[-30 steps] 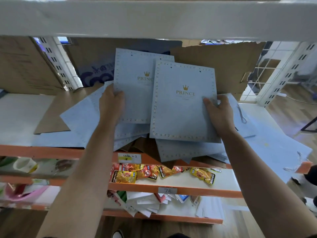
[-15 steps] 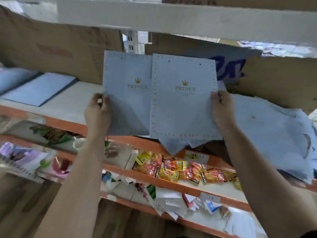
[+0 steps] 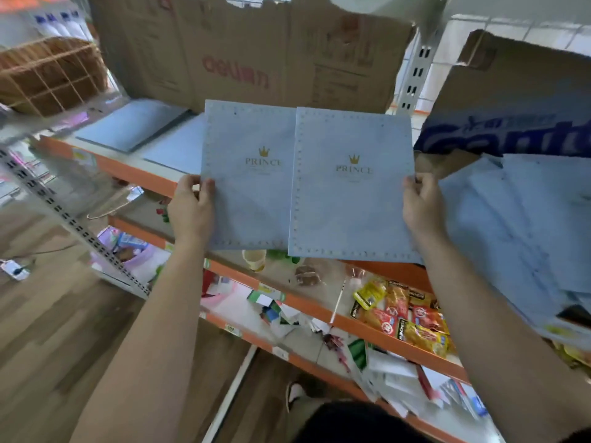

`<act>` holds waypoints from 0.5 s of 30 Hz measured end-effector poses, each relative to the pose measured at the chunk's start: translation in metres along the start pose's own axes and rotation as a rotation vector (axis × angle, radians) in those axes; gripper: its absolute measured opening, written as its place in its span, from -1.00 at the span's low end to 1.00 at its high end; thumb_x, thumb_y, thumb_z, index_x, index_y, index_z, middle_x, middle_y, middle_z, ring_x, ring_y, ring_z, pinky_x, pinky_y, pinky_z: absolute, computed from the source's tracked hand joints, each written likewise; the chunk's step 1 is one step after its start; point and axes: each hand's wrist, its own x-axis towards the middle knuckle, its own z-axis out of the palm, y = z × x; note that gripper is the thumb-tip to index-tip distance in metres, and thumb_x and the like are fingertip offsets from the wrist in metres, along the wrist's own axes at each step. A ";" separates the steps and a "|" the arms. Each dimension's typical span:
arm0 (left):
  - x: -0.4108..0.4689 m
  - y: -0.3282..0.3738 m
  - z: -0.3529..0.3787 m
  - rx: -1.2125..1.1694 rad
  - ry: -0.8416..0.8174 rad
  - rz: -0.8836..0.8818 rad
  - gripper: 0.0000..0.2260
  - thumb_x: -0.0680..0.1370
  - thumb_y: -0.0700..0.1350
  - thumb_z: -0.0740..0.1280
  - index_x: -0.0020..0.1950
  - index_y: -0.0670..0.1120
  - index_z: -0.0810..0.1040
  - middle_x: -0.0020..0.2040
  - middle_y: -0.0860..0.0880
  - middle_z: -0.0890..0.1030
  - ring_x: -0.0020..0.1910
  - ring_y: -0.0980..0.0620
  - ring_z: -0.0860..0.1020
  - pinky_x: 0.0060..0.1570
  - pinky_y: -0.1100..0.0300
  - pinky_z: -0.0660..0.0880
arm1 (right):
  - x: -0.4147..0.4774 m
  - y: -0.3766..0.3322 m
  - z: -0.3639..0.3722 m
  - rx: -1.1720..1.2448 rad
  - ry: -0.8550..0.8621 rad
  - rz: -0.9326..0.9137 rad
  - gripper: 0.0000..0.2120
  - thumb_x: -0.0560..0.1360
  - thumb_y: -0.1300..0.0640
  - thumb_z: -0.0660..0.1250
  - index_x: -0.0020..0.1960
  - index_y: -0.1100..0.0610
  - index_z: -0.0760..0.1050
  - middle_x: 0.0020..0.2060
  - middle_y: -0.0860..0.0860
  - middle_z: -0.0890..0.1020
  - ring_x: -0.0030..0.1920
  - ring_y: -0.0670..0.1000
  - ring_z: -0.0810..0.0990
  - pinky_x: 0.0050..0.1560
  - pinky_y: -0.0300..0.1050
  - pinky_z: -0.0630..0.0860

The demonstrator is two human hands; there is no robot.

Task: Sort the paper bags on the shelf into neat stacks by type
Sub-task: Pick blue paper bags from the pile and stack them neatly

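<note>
My left hand (image 3: 192, 207) pinches the left Prince bag (image 3: 251, 199), my right hand (image 3: 422, 207) the right Prince bag (image 3: 350, 212) (edges overlapping); a flat stack (image 3: 134, 126) is laid, but the loose heap (image 3: 511, 225) awaits sorting.

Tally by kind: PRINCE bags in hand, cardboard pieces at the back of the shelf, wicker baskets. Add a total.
PRINCE bags: 2, left bag in the left hand, right bag in the right hand
Cardboard pieces: 2, red-lettered cardboard, blue-printed cardboard
Wicker basket: 1
Total: 5
</note>
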 end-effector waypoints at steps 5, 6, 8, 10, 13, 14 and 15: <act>0.068 -0.039 -0.003 -0.030 -0.007 -0.064 -0.73 0.60 0.03 0.22 0.15 -0.13 0.53 0.07 -0.17 0.62 0.09 -0.16 0.55 0.02 0.08 0.40 | 0.019 -0.018 0.072 0.038 0.027 0.003 -0.77 0.64 0.04 0.16 0.15 0.19 0.44 -0.21 -0.02 0.52 -0.23 -0.02 0.45 -0.35 -0.25 0.29; 0.085 -0.045 -0.004 -0.038 -0.011 -0.067 -0.73 0.60 0.03 0.23 0.15 -0.12 0.53 0.07 -0.17 0.62 0.09 -0.17 0.55 0.03 0.05 0.42 | 0.022 -0.022 0.086 0.041 0.025 0.013 -0.78 0.64 0.02 0.16 0.12 0.16 0.44 -0.20 -0.01 0.53 -0.19 0.01 0.48 -0.29 -0.20 0.30; 0.119 -0.052 -0.005 -0.027 -0.032 -0.074 -0.72 0.60 0.02 0.23 0.17 -0.13 0.53 0.08 -0.17 0.61 0.08 -0.15 0.54 0.00 0.09 0.41 | 0.031 -0.030 0.116 0.047 0.020 0.057 -0.77 0.64 -0.01 0.15 0.11 0.14 0.44 -0.19 -0.02 0.54 -0.14 0.05 0.51 -0.20 -0.13 0.32; 0.155 -0.058 -0.008 -0.020 -0.062 -0.086 -0.72 0.60 0.04 0.24 0.16 -0.13 0.54 0.04 -0.14 0.61 0.04 -0.13 0.55 -0.07 0.13 0.39 | 0.042 -0.044 0.148 0.049 0.025 0.080 -0.71 0.64 -0.02 0.15 0.16 0.18 0.45 -0.11 0.01 0.56 -0.07 0.07 0.53 -0.14 -0.12 0.35; 0.193 -0.074 -0.012 -0.058 -0.095 -0.095 -0.70 0.56 0.11 0.28 0.07 -0.10 0.55 0.01 -0.10 0.62 0.01 -0.12 0.58 -0.01 0.04 0.48 | 0.054 -0.061 0.180 0.018 0.023 0.076 -0.70 0.64 -0.01 0.14 0.19 0.19 0.46 -0.03 0.10 0.59 -0.03 0.12 0.54 -0.14 -0.14 0.32; 0.209 -0.082 -0.015 -0.067 -0.111 -0.099 -0.69 0.53 0.14 0.30 0.05 -0.10 0.54 0.01 -0.09 0.62 0.00 -0.12 0.58 0.02 0.00 0.49 | 0.058 -0.068 0.193 -0.002 0.017 0.079 -0.71 0.65 -0.01 0.13 0.18 0.17 0.46 -0.02 0.09 0.60 -0.06 0.10 0.54 -0.17 -0.17 0.30; 0.222 -0.089 -0.016 -0.069 -0.127 -0.109 -0.66 0.49 0.18 0.32 0.03 -0.08 0.53 0.01 -0.08 0.62 -0.01 -0.11 0.58 0.04 -0.03 0.50 | 0.060 -0.075 0.205 -0.030 0.008 0.099 -0.74 0.65 0.00 0.12 0.17 0.14 0.45 -0.04 0.06 0.59 -0.12 0.05 0.51 -0.22 -0.20 0.28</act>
